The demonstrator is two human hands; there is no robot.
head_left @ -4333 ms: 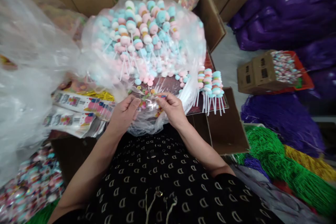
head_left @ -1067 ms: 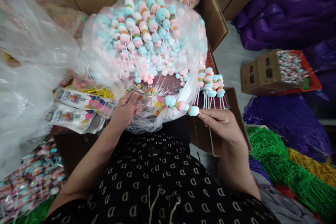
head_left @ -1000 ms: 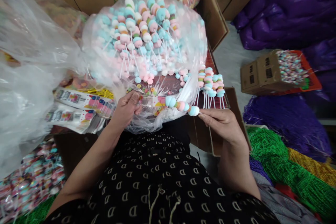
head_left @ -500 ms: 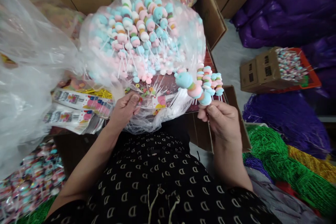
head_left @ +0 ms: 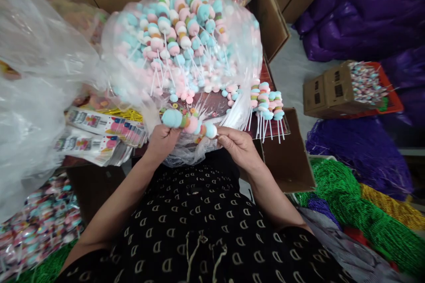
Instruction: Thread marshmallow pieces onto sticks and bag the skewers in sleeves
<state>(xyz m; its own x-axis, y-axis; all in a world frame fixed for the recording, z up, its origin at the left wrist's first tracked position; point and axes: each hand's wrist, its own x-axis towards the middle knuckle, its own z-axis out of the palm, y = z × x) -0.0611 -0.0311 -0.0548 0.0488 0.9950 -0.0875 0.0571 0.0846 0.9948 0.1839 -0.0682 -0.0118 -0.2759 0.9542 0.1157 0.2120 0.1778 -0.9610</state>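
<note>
My right hand pinches the stick end of a marshmallow skewer with blue, pink, green and white pieces. The skewer lies crosswise in front of me, its blue tip just above my left hand. Closed fingers of that hand grip a clear plastic wrapper, mostly hidden behind the skewer and the fingers. Beyond both hands, a large clear bag holds many loose marshmallows and skewers. Several finished skewers lie at the table's right edge, their white sticks pointing toward me.
Stacks of printed wrappers lie left of my hands, beside yellow ties. An open cardboard box stands below the table on the right. Farther right are a filled carton, purple bags and green tinsel-like bundles.
My right hand has brought the marshmallow skewer leftward and lower, from the table's right side to beside my left hand. The skewer now lies nearly level, covering much of the wrapper.
</note>
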